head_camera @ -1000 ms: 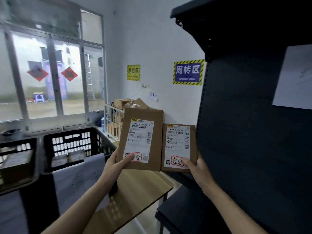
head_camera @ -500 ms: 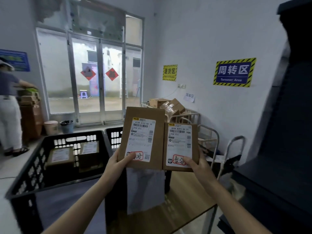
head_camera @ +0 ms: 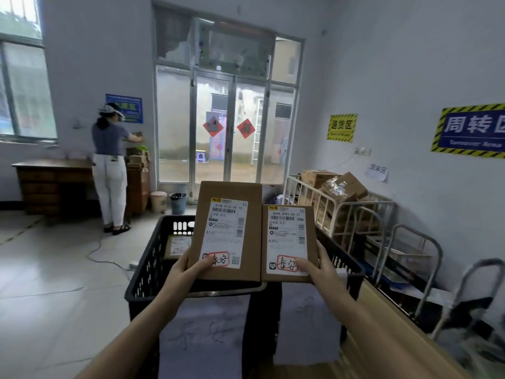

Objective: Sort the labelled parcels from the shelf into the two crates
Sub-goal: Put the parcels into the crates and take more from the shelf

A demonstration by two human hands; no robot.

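My left hand [head_camera: 188, 265] holds a tall brown parcel [head_camera: 226, 228] upright by its lower left corner; its white label reads A132. My right hand [head_camera: 317, 265] grips a smaller brown parcel [head_camera: 288, 242], label B393, by its lower right corner. The two parcels stand side by side, touching, above two black crates. The left crate [head_camera: 147, 272] holds at least one labelled parcel [head_camera: 177, 246] and carries a handwritten paper sheet [head_camera: 203, 335] on its front. The right crate [head_camera: 347, 266] is mostly hidden behind the parcels, with its own paper sheet [head_camera: 307, 321].
A wooden table edge [head_camera: 393, 321] runs along the right. White metal carts [head_camera: 352, 214] with cardboard boxes stand by the right wall. A person [head_camera: 109, 165] stands at a wooden desk [head_camera: 52, 181] at the far left. Two bins [head_camera: 169, 202] and a floor cable [head_camera: 109, 258] lie near the glass door.
My view has swung left, away from the dark shelf, which is now out of sight. Both hands still hold the parcels, now centred over the two crates.
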